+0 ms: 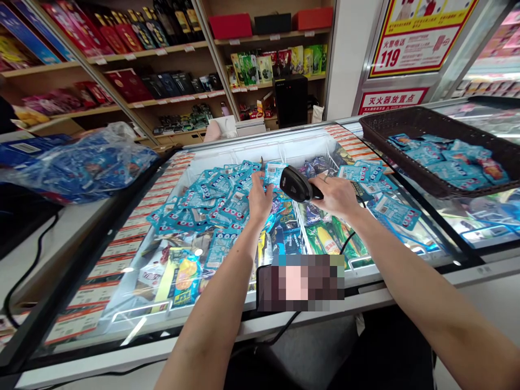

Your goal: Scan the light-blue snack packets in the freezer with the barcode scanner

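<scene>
We work over the glass freezer (101,364), its top serving as our bench. The basket (442,124) to the right has blue packs lying in it. In front of us, the pile (221,192) spreads to the left, and the cluster (377,187) of similar packs lies to the right; we do well to keep these two apart so nothing gets mixed. Our right hand (339,196) is closed round the handle of the scanner (296,184), and its cable (347,242) should hang slack, clear of the packs. Our left hand (260,200) pinches the packet (274,172) by its left edge, between pile and cluster, just beside the scanner's head; we cannot tell whether they touch. We should hold it flat, fingers off the barcode (271,169), and keep a little gap so the whole code can be read
</scene>
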`<state>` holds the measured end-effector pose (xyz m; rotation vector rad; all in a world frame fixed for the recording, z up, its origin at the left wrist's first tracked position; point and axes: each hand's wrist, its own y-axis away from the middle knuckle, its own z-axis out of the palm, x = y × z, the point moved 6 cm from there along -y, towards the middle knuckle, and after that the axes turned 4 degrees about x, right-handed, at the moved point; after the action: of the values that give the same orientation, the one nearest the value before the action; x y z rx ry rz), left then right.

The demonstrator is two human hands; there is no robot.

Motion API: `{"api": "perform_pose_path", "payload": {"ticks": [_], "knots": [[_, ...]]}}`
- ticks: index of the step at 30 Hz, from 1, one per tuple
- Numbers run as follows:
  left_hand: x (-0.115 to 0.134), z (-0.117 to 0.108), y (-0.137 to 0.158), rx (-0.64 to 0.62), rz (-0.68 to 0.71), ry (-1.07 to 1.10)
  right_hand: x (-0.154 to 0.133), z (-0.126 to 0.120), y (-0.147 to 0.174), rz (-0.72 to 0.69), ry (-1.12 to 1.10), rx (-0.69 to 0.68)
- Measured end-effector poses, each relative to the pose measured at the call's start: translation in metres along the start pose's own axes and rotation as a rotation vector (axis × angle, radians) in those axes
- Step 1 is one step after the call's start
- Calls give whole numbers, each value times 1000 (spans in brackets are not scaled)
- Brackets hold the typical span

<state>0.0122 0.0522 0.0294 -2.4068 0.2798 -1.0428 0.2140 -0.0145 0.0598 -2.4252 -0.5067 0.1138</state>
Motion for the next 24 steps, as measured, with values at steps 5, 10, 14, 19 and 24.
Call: {"api": "perform_pose_path", "payload": {"ticks": [5,10,14,19,24], "knots": [[0,0,0,1,5,-10,0,0,0,3,-12,-19],[0,0,1,7,9,-16,-1,0,0,-13,-11,-10],[0,0,0,11,5,-21,-1,-1,-1,-18,-16,-13],[0,1,0,8,0,-27,-1,-1,-1,-5,-19,-25],[5,-3,1,21,-10,-39,3,1,0,37,-18,-13]]}}
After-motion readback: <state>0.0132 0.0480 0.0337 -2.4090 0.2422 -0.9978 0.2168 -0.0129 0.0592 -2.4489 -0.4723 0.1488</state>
